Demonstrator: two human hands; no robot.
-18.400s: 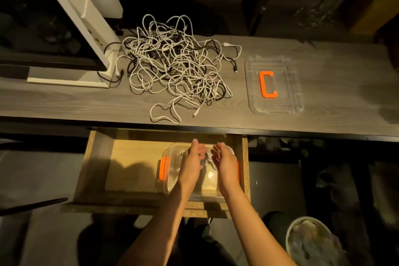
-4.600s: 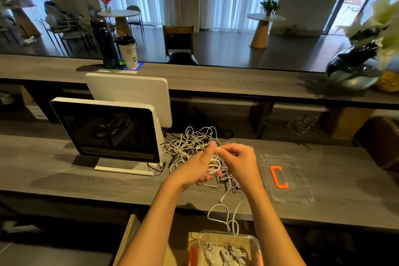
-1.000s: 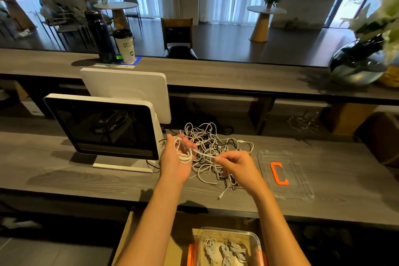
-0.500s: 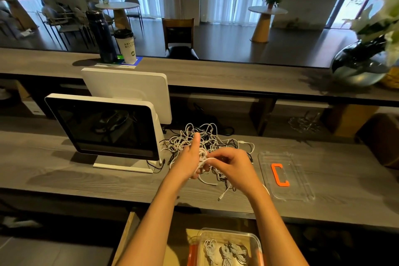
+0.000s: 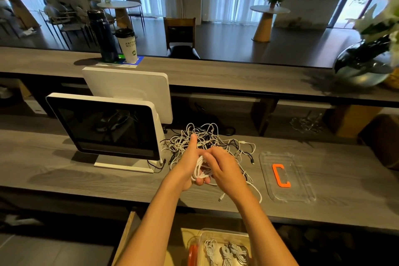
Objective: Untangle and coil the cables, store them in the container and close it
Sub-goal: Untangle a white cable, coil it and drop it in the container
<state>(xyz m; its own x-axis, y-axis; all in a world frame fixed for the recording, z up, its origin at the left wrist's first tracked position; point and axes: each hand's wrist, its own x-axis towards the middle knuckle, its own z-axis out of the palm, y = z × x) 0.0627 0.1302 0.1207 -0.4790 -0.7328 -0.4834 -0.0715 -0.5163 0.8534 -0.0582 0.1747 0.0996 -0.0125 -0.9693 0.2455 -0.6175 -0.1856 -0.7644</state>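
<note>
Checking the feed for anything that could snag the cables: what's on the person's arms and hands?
Nothing worn shows. Both forearms are bare up to the frame's bottom edge, with no sleeves in view. The left hand and right hand show no gloves; no rings, watch or bands are visible.

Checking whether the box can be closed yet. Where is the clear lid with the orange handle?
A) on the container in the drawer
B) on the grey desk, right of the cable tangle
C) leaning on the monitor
B: the clear lid with the orange handle lies flat on the grey desk, right of the cable tangle.
</note>
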